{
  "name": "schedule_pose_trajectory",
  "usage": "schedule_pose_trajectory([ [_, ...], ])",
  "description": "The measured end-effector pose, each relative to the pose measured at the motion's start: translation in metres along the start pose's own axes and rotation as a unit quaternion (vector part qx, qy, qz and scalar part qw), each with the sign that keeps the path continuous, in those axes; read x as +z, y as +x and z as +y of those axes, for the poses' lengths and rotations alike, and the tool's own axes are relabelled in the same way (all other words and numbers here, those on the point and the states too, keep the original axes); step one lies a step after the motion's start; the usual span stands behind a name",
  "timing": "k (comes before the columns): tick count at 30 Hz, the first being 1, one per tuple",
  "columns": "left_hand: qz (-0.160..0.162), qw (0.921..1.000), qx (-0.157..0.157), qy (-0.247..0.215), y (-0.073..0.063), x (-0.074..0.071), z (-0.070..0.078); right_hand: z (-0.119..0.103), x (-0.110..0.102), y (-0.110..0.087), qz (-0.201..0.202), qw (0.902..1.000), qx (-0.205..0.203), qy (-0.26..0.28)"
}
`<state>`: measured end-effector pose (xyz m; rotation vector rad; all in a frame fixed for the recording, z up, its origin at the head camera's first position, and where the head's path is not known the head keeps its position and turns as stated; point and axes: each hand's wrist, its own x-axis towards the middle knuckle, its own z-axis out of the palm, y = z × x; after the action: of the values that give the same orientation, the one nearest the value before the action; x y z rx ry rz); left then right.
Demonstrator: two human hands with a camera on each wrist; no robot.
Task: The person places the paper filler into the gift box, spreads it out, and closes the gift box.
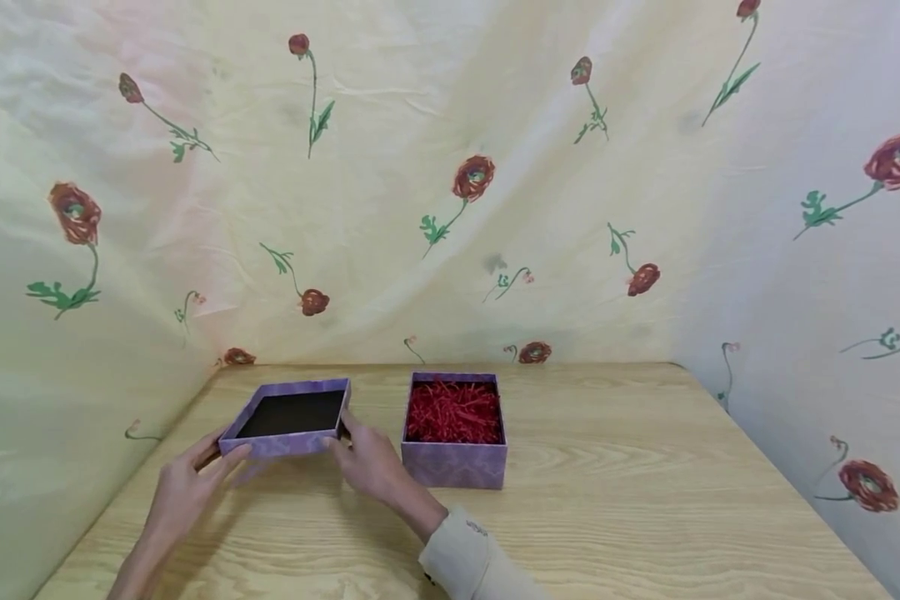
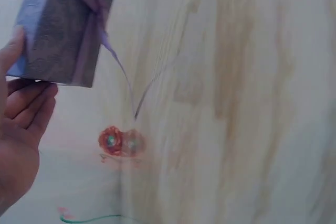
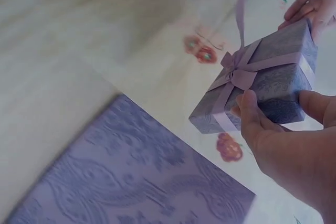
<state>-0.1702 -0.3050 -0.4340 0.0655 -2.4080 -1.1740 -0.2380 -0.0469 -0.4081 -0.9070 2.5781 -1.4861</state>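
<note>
A purple box lid [image 1: 288,446] is held tilted above the table, its dark inside facing up. My left hand [image 1: 180,492] grips its left near corner, thumb on the near wall. At the right end, my right hand [image 1: 375,467] pinches the lid wall between thumb and fingers. In the right wrist view the underside of the lid [image 3: 273,72] shows a lilac ribbon and bow [image 3: 239,74], with a loose ribbon end hanging. Just right of my right hand stands the open purple gift box [image 1: 453,465], filled with red shredded paper [image 1: 453,412].
Both things are over a light wood-grain table [image 1: 630,517]. A pale cloth [image 1: 390,208] printed with red flowers rises behind the table and along both sides.
</note>
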Motion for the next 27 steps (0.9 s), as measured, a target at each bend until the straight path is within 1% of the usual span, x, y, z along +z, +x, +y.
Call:
schedule_pose_trajectory([
  [2, 0.012, 0.9999, 0.004, -0.003, 0.001, 0.001, 0.005, -0.004, -0.005, -0.001, 0.005, 1.0, -0.002, 0.001],
  [5, 0.025, 0.9996, 0.005, -0.015, 0.002, 0.002, 0.014, -0.008, -0.013, -0.001, 0.005, 0.9998, -0.003, 0.017],
  [9, 0.045, 0.9986, -0.005, -0.03, 0.005, 0.005, 0.029, -0.015, -0.024, -0.003, 0.009, 0.9994, -0.011, 0.031],
  [12, 0.062, 0.9973, -0.013, -0.037, 0.007, 0.006, 0.042, -0.021, -0.033, -0.006, 0.02, 0.9994, -0.018, 0.019],
  [15, 0.083, 0.9953, -0.004, -0.05, 0.009, 0.009, 0.055, -0.028, -0.044, -0.009, 0.035, 0.999, -0.027, 0.007],
  [17, 0.101, 0.9931, 0.011, -0.058, 0.011, 0.012, 0.063, -0.032, -0.051, -0.01, 0.044, 0.9984, -0.035, -0.001],
  [19, 0.116, 0.99, 0.032, -0.073, 0.013, 0.015, 0.072, -0.035, -0.059, -0.012, 0.05, 0.998, -0.039, -0.003],
  [22, 0.135, 0.9841, 0.069, -0.093, 0.016, 0.02, 0.085, -0.038, -0.071, -0.016, 0.057, 0.9976, -0.038, -0.009],
  [25, 0.147, 0.9769, 0.112, -0.108, 0.02, 0.025, 0.098, -0.041, -0.084, -0.02, 0.063, 0.9975, -0.031, -0.007],
  [27, 0.155, 0.9719, 0.139, -0.11, 0.023, 0.03, 0.104, -0.042, -0.093, -0.023, 0.067, 0.9972, -0.031, -0.003],
])
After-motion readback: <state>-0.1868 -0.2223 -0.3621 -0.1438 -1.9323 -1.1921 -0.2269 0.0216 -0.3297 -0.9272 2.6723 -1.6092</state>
